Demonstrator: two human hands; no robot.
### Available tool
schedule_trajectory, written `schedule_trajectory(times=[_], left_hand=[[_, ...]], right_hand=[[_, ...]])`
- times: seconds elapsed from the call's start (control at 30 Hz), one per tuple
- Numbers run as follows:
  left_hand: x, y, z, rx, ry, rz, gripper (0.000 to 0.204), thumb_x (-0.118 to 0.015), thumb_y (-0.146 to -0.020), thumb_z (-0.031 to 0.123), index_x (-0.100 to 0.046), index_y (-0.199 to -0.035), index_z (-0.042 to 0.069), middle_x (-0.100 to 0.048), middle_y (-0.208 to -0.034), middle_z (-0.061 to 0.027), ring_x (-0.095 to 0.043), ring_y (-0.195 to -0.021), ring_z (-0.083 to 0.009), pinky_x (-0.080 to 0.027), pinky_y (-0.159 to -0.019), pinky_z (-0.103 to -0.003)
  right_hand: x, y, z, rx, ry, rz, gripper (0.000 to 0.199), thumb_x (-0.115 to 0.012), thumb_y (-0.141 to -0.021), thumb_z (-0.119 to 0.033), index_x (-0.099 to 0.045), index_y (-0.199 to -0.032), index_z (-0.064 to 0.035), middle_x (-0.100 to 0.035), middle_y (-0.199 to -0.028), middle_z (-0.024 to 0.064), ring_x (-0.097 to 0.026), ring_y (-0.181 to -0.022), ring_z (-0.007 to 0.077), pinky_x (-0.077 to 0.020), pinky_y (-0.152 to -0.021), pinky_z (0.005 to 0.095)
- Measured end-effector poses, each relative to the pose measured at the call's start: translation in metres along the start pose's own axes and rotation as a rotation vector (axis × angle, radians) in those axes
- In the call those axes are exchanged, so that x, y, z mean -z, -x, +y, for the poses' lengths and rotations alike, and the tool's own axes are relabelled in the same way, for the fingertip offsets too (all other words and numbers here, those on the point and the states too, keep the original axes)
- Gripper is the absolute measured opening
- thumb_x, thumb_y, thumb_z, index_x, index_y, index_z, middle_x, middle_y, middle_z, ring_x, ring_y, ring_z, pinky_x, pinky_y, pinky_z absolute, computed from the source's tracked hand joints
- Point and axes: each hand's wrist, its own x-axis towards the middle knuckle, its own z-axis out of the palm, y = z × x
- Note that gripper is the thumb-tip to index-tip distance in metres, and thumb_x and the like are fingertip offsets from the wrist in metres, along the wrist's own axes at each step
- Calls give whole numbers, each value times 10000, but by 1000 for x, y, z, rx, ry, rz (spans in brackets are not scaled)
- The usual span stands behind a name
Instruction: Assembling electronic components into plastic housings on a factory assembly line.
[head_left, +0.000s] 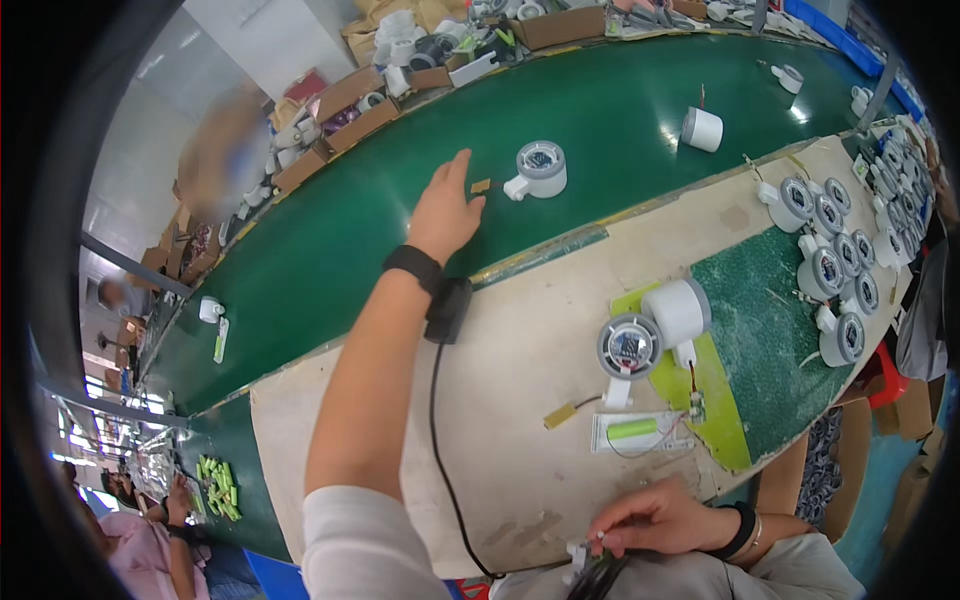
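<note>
Green conveyor belt (330, 270) curves lower left to upper right; pale workbench (520, 370) lies alongside on the near side. Left hand (446, 208) stretched over belt, fingers extended & apart, empty, tips just short of round grey-white unit (540, 168). Unit lies face up, its white side tab pointing left toward hand; small tan piece (481, 186) between them. Right hand (655, 518) near body, fingers pinched on black wires (600, 575). Similar unit (630, 347) on bench, w/ green battery (632, 429) nearby.
</note>
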Motion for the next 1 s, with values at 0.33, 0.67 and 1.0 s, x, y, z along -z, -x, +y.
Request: schedule_trajectory(times=[0.33,0.67,1.0], left_hand=[[37,17,-17,-99,-192,-358,174,-489,-838,189,-513,-932,45,-611,-767,-169,-599,-745,-329,-469,-629,-441],[165,147,47,-354,-375,-84,96,-527,-699,130,-518,-624,70,-559,-568,-75,-583,-554,-224,-442,-481,-350],[184,311,111,-6,-43,-87,204,-533,-686,87,-533,-861,-17,-529,-709,-77,-551,-576,-199,-452,-501,-301]], right_hand=[[1,-11,-5,-130,12,3,172,-558,-848,-30,-594,-1013,1,-638,-910,75,-583,-862,110,-459,-746,222],[-15,4,-4,-144,300,229,118,-554,-869,-183,-610,-936,-104,-613,-896,82,-572,-749,175,-452,-654,272],[-40,-34,26,68,394,336,197,-602,-820,-156,-508,-912,-10,-538,-745,88,-459,-459,103,-391,-413,184]])
